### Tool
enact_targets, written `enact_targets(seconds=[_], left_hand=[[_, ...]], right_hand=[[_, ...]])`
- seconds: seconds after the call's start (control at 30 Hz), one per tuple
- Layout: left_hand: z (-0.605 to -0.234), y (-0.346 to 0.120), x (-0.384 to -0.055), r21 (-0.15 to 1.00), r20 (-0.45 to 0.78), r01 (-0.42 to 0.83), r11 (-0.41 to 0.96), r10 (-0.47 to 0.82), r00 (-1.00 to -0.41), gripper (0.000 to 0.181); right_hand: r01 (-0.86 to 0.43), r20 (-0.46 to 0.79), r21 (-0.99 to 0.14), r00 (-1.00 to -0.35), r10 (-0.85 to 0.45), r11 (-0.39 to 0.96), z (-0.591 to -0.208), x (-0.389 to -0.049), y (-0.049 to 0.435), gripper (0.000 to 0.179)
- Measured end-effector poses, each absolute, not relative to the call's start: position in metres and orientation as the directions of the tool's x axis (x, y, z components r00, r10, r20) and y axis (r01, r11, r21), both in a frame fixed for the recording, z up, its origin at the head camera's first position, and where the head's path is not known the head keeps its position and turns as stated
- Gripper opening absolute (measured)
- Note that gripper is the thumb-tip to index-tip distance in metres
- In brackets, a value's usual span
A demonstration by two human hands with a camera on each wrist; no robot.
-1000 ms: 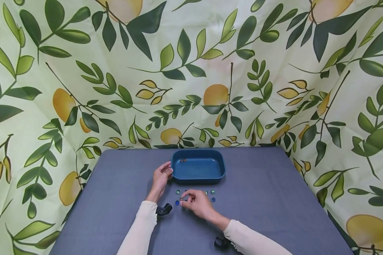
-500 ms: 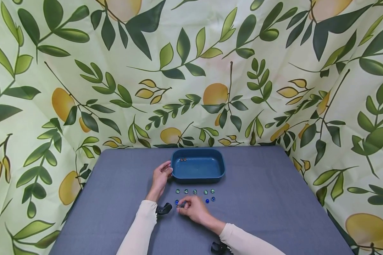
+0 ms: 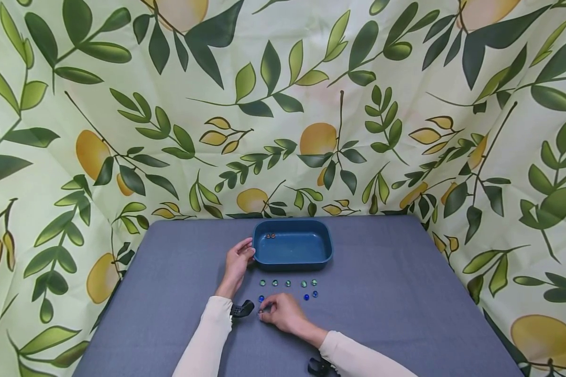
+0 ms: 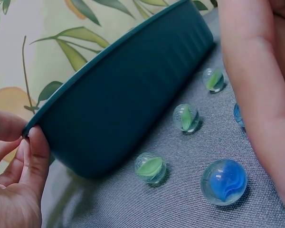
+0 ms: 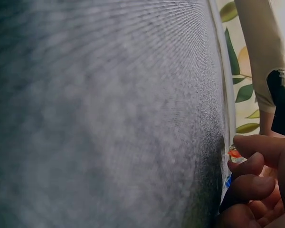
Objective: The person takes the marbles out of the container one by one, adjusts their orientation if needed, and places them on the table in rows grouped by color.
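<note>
A deep blue rectangular plastic bin stands at the back of the table, two orange marbles inside at its left. My left hand pinches the bin's rim between thumb and fingers at the left end. The right hand is low over the table in front of the marbles. Between its thumb and fingertips it holds a clear marble with an orange-red swirl, partly hidden by the fingers. Just beyond those fingertips lies a blue marble.
Several green-swirled marbles form a row in front of the bin. Two blue marbles lie right of the right hand, nearer the front. Grey cloth covers the table; leaf-printed fabric hangs behind it and at both sides.
The right hand has shifted left and toward the front with the marble, uncovering more green and blue marbles. My left hand and the bin stay in place.
</note>
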State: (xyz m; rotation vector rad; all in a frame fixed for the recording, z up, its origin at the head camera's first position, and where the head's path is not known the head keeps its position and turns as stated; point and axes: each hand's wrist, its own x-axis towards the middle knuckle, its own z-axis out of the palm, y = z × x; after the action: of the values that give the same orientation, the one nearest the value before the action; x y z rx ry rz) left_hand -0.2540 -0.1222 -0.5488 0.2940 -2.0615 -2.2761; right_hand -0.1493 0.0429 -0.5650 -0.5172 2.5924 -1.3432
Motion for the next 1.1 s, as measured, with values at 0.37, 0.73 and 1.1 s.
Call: enact_targets(seconds=[0.37,0.73,1.1], left_hand=[[-0.548,-0.122,-0.252,0.992,-0.099,-0.083,-0.096,-0.176,-0.979,0.041],[-0.549,-0.123,-0.254,0.991,-0.106,-0.09,-0.097,-0.171,-0.98,0.041],[-0.548,-0.123,-0.254,0.99,-0.115,-0.1,-0.099,-0.161,-0.98,0.043]], right_hand=[[-0.236,-0.008,-0.788,-0.919,-0.394,0.568,-0.566,-0.149,0.04,0.011],[-0.161,-0.043,-0.844,-0.93,-0.365,0.511,-0.543,-0.156,0.061,0.018],[-0.26,0.117,-0.815,-0.949,-0.292,0.517,-0.492,-0.186,0.09,0.019]])
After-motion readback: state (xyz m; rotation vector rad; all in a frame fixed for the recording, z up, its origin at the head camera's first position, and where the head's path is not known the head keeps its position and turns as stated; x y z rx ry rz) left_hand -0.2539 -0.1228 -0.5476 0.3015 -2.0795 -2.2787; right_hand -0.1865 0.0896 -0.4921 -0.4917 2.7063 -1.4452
